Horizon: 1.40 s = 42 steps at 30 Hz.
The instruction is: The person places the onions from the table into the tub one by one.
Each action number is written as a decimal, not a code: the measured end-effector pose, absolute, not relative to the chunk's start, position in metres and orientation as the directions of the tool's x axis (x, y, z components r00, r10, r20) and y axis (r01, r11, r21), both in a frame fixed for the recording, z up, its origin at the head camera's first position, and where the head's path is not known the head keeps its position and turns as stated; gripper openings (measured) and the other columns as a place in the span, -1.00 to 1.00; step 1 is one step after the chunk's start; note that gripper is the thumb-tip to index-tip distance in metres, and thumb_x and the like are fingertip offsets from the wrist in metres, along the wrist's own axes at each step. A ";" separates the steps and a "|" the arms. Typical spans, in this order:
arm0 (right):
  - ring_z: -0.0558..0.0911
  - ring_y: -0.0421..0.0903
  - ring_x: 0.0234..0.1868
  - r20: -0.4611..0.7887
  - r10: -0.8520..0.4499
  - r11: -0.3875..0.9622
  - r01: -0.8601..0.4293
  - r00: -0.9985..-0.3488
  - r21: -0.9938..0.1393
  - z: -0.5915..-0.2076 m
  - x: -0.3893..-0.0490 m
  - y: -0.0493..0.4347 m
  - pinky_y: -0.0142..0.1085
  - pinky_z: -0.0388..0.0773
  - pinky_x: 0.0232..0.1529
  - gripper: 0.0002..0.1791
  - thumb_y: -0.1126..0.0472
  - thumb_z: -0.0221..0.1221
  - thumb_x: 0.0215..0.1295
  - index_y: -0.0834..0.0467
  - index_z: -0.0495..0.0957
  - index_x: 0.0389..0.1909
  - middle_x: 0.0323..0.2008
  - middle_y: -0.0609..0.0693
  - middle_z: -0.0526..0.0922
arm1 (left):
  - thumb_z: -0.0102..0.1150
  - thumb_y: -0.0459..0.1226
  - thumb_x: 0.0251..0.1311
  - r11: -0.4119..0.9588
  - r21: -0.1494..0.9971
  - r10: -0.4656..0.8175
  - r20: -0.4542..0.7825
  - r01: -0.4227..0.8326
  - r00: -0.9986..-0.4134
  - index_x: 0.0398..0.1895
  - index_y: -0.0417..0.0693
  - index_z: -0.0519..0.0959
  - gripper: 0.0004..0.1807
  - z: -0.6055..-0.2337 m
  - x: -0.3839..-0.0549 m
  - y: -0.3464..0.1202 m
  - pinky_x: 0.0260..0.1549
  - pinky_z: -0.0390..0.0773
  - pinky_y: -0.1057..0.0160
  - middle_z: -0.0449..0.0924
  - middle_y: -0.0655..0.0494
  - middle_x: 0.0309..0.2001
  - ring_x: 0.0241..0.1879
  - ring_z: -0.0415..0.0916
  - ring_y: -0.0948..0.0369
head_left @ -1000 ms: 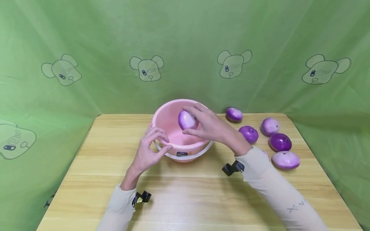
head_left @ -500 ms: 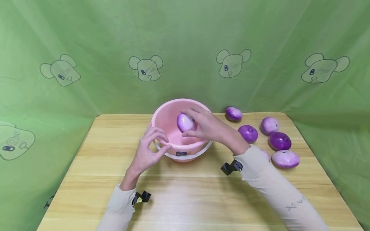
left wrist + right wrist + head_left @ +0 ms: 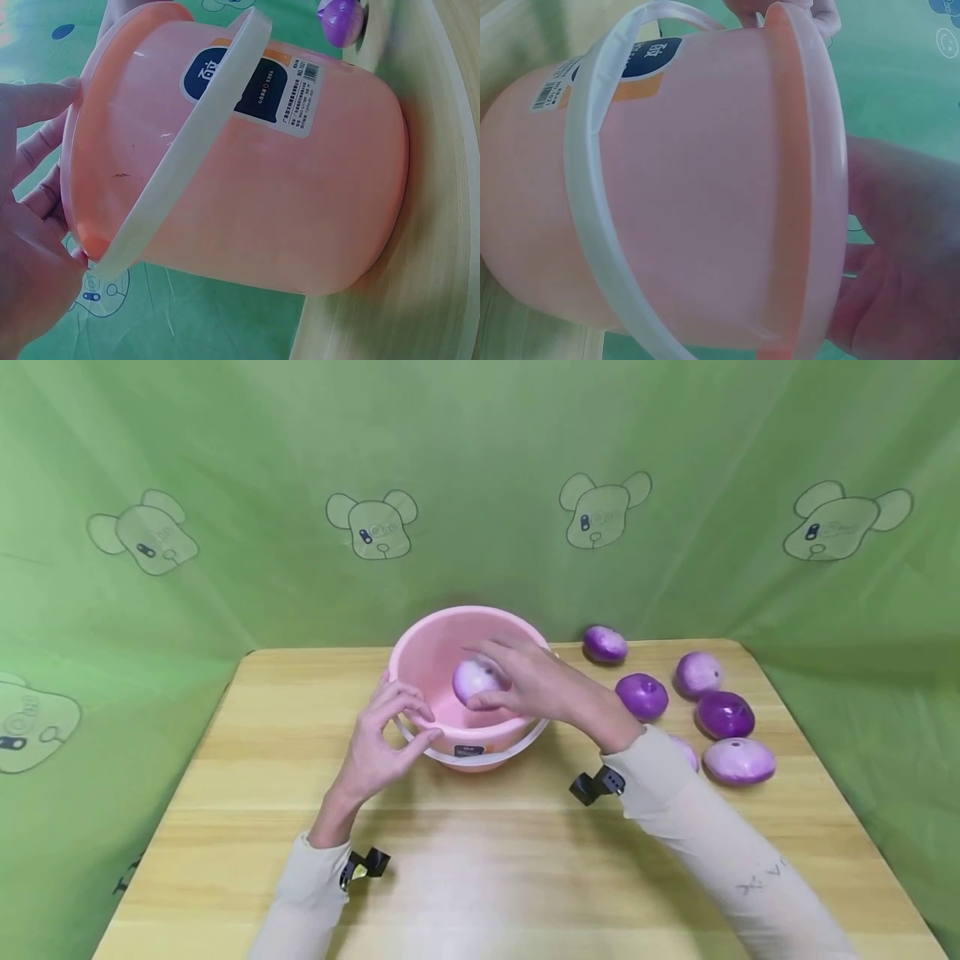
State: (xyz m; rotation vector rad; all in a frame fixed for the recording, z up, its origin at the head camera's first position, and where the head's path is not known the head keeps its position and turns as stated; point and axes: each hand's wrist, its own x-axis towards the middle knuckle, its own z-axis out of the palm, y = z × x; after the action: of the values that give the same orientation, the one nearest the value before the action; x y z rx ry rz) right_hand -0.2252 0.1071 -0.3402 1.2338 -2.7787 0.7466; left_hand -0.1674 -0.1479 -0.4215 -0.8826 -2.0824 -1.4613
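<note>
A pink bucket [image 3: 480, 739] with a white handle [image 3: 187, 142] stands on the table. My left hand [image 3: 378, 747] holds its rim at the left, with the fingers over the edge and the thumb on the near side. Inside the bucket's mouth, my right hand [image 3: 528, 681] grips a purple-and-white onion [image 3: 472, 681] between thumb and fingers. In the right wrist view the bucket wall hides the onion and the fingertips, and only part of the right hand [image 3: 900, 247] shows behind the rim.
Several purple onions lie on the right of the wooden table [image 3: 465, 860], among them a dark purple onion [image 3: 725, 715] and a paler onion [image 3: 740, 762]. One onion [image 3: 605, 645] sits near the back edge. A green curtain [image 3: 480, 460] hangs behind.
The right hand has lowered the onion a little deeper into the bucket and slightly left. The left hand keeps its hold on the rim. The head view has shifted slightly.
</note>
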 end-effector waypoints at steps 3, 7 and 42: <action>0.50 0.13 0.33 0.186 -0.680 0.598 -0.683 -0.709 -0.420 -0.334 -0.225 0.108 -0.02 0.48 0.37 -0.22 -0.08 0.36 0.33 0.19 0.36 0.45 0.37 0.17 0.46 | 0.52 -0.41 0.02 0.232 0.649 0.245 0.682 0.725 -0.689 -0.26 -0.08 0.68 -0.77 -0.417 -0.170 -0.148 0.58 -0.18 -0.11 0.64 0.04 -0.19 -0.02 0.53 0.06; 0.50 0.09 0.34 0.211 -0.658 0.604 -0.674 -0.723 -0.426 -0.326 -0.223 0.110 -0.04 0.47 0.38 -0.29 -0.09 0.30 0.39 0.14 0.38 0.44 0.36 0.11 0.49 | 0.52 -0.42 0.00 0.235 0.643 0.239 0.688 0.729 -0.685 -0.26 -0.10 0.68 -0.76 -0.413 -0.172 -0.148 0.58 -0.18 -0.12 0.64 0.00 -0.17 -0.01 0.54 0.00; 0.47 0.03 0.37 0.570 -0.418 0.566 -0.693 -0.708 -0.446 -0.333 -0.152 0.160 0.02 0.46 0.38 -0.34 0.08 0.39 0.32 0.06 0.44 0.41 0.36 0.04 0.49 | 0.53 -0.40 0.00 0.269 0.658 0.245 0.659 0.703 -0.711 -0.26 -0.05 0.67 -0.75 -0.422 -0.164 -0.145 0.57 -0.16 -0.16 0.65 0.07 -0.14 0.03 0.54 -0.03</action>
State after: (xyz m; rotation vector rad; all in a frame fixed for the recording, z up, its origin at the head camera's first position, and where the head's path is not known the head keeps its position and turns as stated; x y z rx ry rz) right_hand -0.1520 0.1597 -0.3329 0.9002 -2.4001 0.9357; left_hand -0.1642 -0.1451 -0.4221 -0.8562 -2.1160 -1.4358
